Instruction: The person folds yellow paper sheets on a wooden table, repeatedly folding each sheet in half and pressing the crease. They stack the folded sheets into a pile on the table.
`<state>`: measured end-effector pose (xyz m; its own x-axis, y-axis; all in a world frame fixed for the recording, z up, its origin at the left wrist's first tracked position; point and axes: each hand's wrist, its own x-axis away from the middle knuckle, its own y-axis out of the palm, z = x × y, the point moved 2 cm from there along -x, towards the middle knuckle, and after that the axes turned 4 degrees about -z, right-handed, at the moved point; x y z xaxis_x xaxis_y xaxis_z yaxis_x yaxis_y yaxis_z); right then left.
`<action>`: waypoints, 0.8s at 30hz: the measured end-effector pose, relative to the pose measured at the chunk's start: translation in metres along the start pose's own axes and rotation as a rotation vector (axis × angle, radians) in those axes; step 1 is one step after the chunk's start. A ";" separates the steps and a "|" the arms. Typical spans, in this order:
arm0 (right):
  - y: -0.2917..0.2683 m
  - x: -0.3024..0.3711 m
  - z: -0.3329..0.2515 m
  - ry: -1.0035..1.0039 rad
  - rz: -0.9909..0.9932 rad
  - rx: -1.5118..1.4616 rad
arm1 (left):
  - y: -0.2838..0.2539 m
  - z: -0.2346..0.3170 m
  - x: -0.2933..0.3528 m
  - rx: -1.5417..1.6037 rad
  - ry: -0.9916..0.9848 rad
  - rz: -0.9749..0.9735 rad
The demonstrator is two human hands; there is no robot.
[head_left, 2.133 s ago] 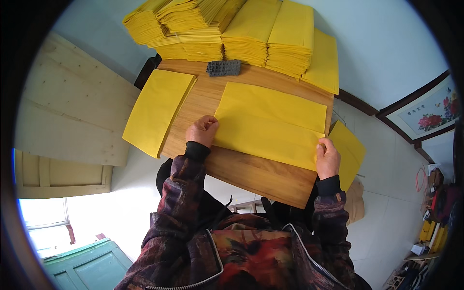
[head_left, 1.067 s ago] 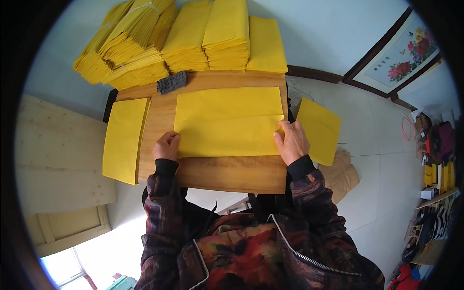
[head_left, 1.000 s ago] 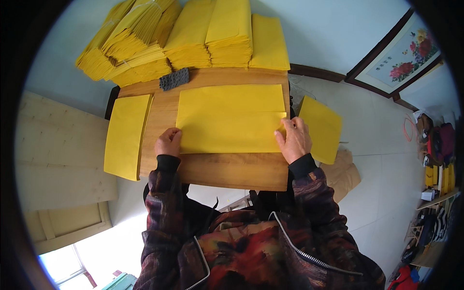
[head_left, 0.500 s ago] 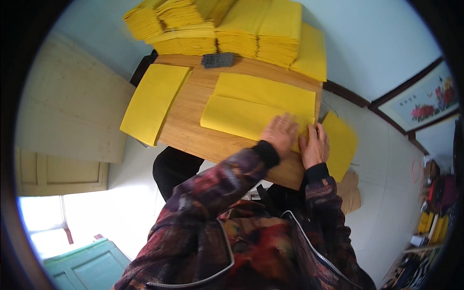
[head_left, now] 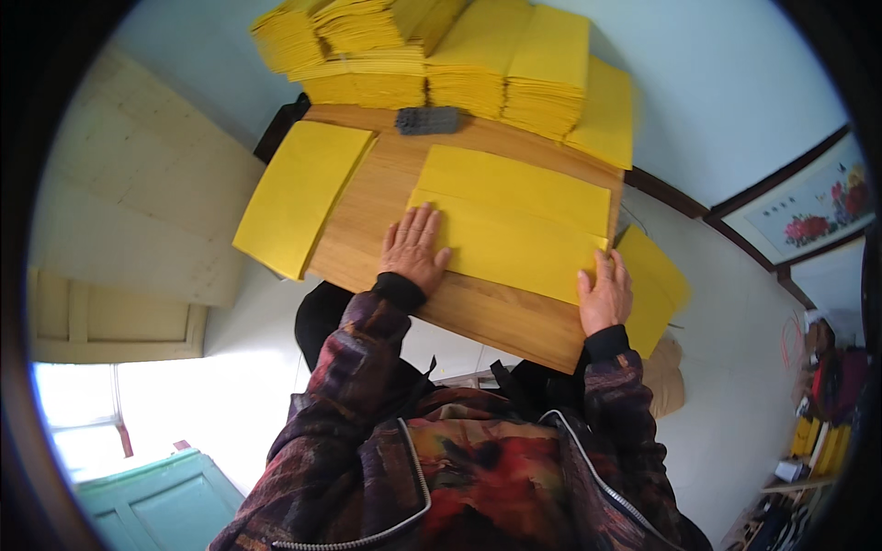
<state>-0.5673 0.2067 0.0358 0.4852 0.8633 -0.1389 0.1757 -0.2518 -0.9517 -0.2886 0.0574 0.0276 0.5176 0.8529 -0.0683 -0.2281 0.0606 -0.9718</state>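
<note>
A folded yellow sheet [head_left: 524, 230], like paper or thin felt, lies on the wooden table [head_left: 478, 317] in front of me; its near flap is folded over, and a crease line runs along its length. My left hand [head_left: 415, 250] rests flat at the sheet's left end, fingers extended and thumb apart. At the near right corner is my right hand [head_left: 606, 292], its fingers stretched along the edge and its thumb spread to the side. Neither hand appears to grip the sheet.
Yellow folded stacks [head_left: 505, 64] line the table's back, with a dark grey textured block [head_left: 427, 120] before them. Another yellow pile [head_left: 303, 197] overhangs the left edge. Beyond the right edge hangs a yellow sheet [head_left: 650, 285]. A framed flower picture [head_left: 808, 207] stands by the wall.
My left hand has slid left along the fold, from near the right hand to the sheet's left end. The flap now lies flatter. My right hand stays at the right corner.
</note>
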 end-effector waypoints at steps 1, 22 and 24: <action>-0.001 0.000 0.000 0.026 -0.020 -0.034 | 0.001 -0.002 0.000 -0.009 0.005 0.014; 0.028 -0.011 -0.092 -0.137 -0.280 -0.054 | 0.013 -0.009 -0.002 -0.059 0.015 -0.055; 0.014 -0.007 -0.051 -0.045 -0.240 -0.017 | 0.013 -0.010 -0.002 -0.054 0.010 -0.065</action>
<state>-0.5242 0.1752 0.0375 0.3896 0.9177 0.0781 0.2960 -0.0445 -0.9542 -0.2844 0.0511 0.0128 0.5377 0.8431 -0.0068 -0.1494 0.0873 -0.9849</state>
